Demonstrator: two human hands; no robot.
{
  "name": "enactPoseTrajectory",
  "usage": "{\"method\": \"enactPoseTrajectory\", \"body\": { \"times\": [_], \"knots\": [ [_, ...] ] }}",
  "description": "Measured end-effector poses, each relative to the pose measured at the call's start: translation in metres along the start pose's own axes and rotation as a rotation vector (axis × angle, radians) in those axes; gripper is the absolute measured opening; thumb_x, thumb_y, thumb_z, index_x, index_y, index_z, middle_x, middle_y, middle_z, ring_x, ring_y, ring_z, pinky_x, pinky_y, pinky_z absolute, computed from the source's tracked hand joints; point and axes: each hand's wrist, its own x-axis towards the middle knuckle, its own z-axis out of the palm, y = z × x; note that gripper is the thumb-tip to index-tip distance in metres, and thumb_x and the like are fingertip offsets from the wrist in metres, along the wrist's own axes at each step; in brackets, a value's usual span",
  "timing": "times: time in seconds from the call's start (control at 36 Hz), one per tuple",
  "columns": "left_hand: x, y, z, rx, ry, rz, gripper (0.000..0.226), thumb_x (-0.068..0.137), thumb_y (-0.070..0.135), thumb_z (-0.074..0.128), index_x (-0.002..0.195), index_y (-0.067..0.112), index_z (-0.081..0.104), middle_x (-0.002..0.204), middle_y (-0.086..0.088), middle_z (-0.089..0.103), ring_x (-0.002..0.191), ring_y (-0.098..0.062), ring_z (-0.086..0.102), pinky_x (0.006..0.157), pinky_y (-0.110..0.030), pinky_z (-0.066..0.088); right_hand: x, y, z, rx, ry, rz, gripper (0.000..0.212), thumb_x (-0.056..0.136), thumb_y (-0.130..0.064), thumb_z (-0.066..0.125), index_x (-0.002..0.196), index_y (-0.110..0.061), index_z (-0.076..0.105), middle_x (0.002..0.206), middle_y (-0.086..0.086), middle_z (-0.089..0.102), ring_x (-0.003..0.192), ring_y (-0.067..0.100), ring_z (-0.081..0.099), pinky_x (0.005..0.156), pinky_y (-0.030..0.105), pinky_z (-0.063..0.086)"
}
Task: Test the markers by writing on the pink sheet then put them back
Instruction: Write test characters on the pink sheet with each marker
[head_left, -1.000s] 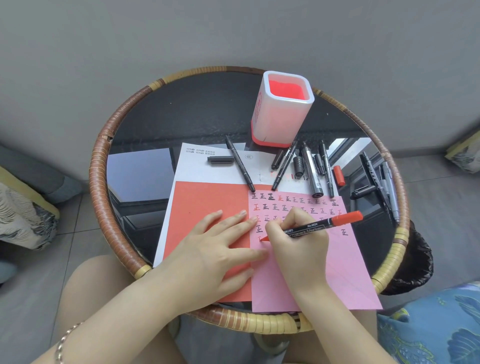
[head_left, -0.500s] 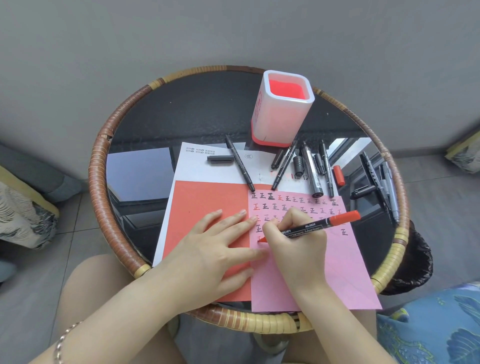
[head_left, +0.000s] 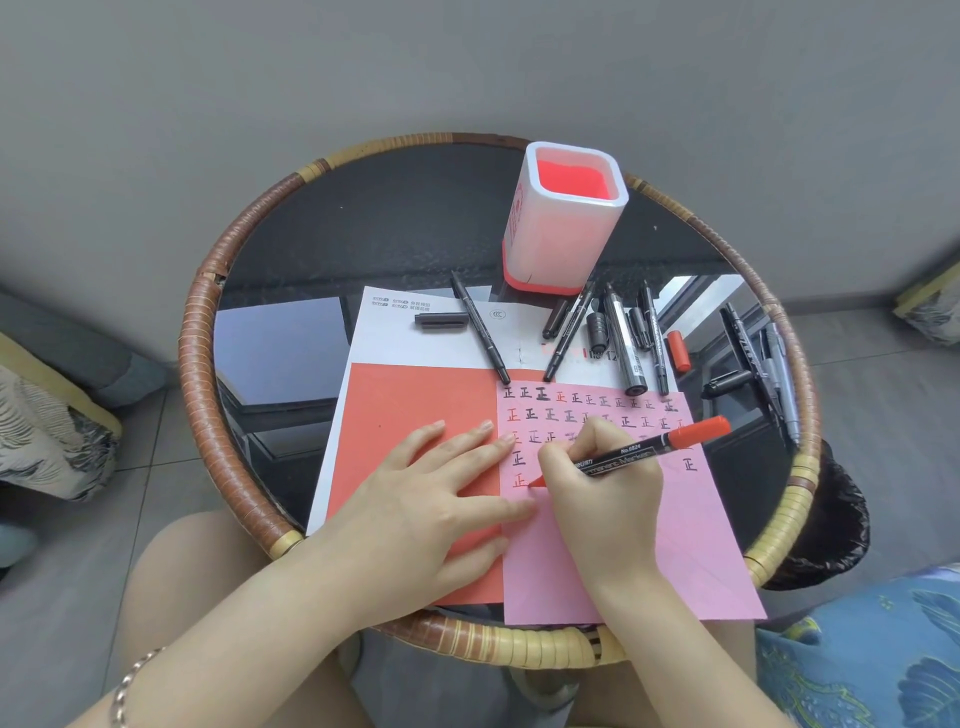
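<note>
A pink sheet (head_left: 691, 540) lies at the table's front right, its upper part covered with rows of small written characters. My right hand (head_left: 605, 491) grips a black marker with red ends (head_left: 639, 455), its red tip touching the sheet at the left edge beside a fresh red character. My left hand (head_left: 441, 499) lies flat with straight fingers on the red sheet (head_left: 410, 405), fingertips reaching onto the pink one. Several black markers (head_left: 623, 343) and loose caps lie behind the sheet. A white and red pen holder (head_left: 563, 223) stands at the back.
A white printed paper (head_left: 415, 343) lies under the coloured sheets. The round glass table has a woven rattan rim (head_left: 200, 332). More markers (head_left: 769, 358) lie near the right rim. A black bin (head_left: 826, 525) stands beyond the right edge. My knees are under the front edge.
The marker tip has moved slightly down and left along the pink sheet's left edge, where a red character now shows. My left hand has stayed in place.
</note>
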Motion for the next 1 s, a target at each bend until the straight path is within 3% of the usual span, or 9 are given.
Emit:
{"method": "enactPoseTrajectory", "body": {
  "times": [0.19, 0.36, 0.53, 0.67, 0.78, 0.83, 0.89, 0.94, 1.0],
  "knots": [
    [0.002, 0.004, 0.0, 0.016, 0.024, -0.023, 0.03, 0.086, 0.047, 0.04, 0.104, 0.042, 0.064, 0.131, -0.004, 0.056, 0.129, -0.023, 0.044, 0.111, -0.038, 0.022, 0.004, -0.001, -0.003, 0.12, 0.106, 0.121, 0.037, 0.073, 0.001, 0.063, 0.049, -0.014, 0.039, 0.04, -0.009, 0.043, 0.041, 0.003, 0.038, 0.047, 0.011, 0.032],
    [0.011, 0.012, 0.004, -0.02, 0.061, -0.048, 0.027, 0.085, 0.047, 0.042, 0.082, 0.031, 0.064, 0.125, -0.01, 0.059, 0.128, -0.031, 0.044, 0.108, -0.033, 0.02, 0.005, -0.004, -0.006, 0.312, 0.138, 0.207, 0.028, 0.082, -0.014, 0.065, 0.062, -0.016, 0.045, 0.048, -0.009, 0.052, 0.043, 0.0, 0.047, 0.049, 0.013, 0.038],
    [0.012, 0.013, 0.006, 0.106, 0.058, -0.007, 0.031, 0.088, 0.046, 0.037, 0.108, 0.04, 0.06, 0.13, -0.015, 0.056, 0.125, -0.035, 0.047, 0.104, -0.048, 0.027, 0.016, -0.004, -0.032, 0.3, 0.058, 0.156, 0.007, 0.087, -0.022, 0.059, 0.08, -0.024, 0.059, 0.072, 0.0, 0.063, 0.061, 0.003, 0.056, 0.058, 0.013, 0.045],
    [0.013, 0.013, 0.008, 0.145, 0.065, -0.015, 0.036, 0.092, 0.047, 0.03, 0.12, 0.046, 0.053, 0.138, -0.01, 0.049, 0.13, -0.034, 0.041, 0.108, -0.037, 0.016, 0.043, 0.007, -0.077, -0.137, -0.108, -0.1, 0.024, 0.085, -0.034, 0.041, 0.104, -0.029, 0.054, 0.098, -0.004, 0.064, 0.088, 0.007, 0.061, 0.076, 0.013, 0.046],
    [0.014, 0.011, 0.01, 0.164, 0.048, -0.023, 0.041, 0.096, 0.05, 0.016, 0.124, 0.048, 0.046, 0.141, -0.007, 0.045, 0.133, -0.031, 0.035, 0.109, -0.037, 0.012, 0.075, 0.012, -0.109, -0.551, -0.138, -0.363, 0.009, 0.087, -0.012, 0.055, 0.093, -0.005, 0.053, 0.082, 0.005, 0.057, 0.069, 0.014, 0.051, 0.069, 0.006, 0.036],
    [0.014, 0.011, 0.01, 0.163, 0.044, -0.031, 0.041, 0.096, 0.051, 0.015, 0.124, 0.049, 0.045, 0.142, -0.006, 0.044, 0.134, -0.029, 0.033, 0.11, -0.034, 0.008, 0.092, 0.02, -0.12, -0.757, -0.169, -0.473, 0.009, 0.082, -0.001, 0.062, 0.091, -0.001, 0.059, 0.081, 0.013, 0.062, 0.072, 0.027, 0.056, 0.074, 0.023, 0.042],
    [0.014, 0.012, 0.01, 0.143, 0.043, -0.037, 0.042, 0.096, 0.052, 0.014, 0.124, 0.049, 0.045, 0.142, -0.006, 0.044, 0.134, -0.029, 0.033, 0.11, -0.032, 0.007, 0.107, 0.031, -0.126, -0.927, -0.22, -0.504, 0.027, 0.071, 0.008, 0.066, 0.095, -0.002, 0.062, 0.087, 0.018, 0.065, 0.08, 0.038, 0.06, 0.074, 0.042, 0.046],
    [0.015, 0.012, 0.01, 0.126, 0.044, -0.043, 0.042, 0.096, 0.052, 0.014, 0.123, 0.048, 0.045, 0.141, -0.006, 0.045, 0.133, -0.029, 0.034, 0.11, -0.031, 0.007, 0.119, 0.039, -0.126, -1.022, -0.245, -0.487, 0.043, 0.061, 0.019, 0.064, 0.099, -0.002, 0.065, 0.091, 0.019, 0.067, 0.085, 0.041, 0.061, 0.074, 0.046, 0.047],
    [0.015, 0.012, 0.009, 0.118, 0.04, -0.047, 0.042, 0.095, 0.052, 0.015, 0.123, 0.048, 0.046, 0.141, -0.005, 0.045, 0.133, -0.028, 0.034, 0.11, -0.031, 0.007, 0.126, 0.045, -0.121, -1.069, -0.231, -0.484, 0.039, 0.068, 0.019, 0.06, 0.099, -0.004, 0.067, 0.091, 0.019, 0.068, 0.084, 0.04, 0.061, 0.075, 0.045, 0.048]
  ]
}}
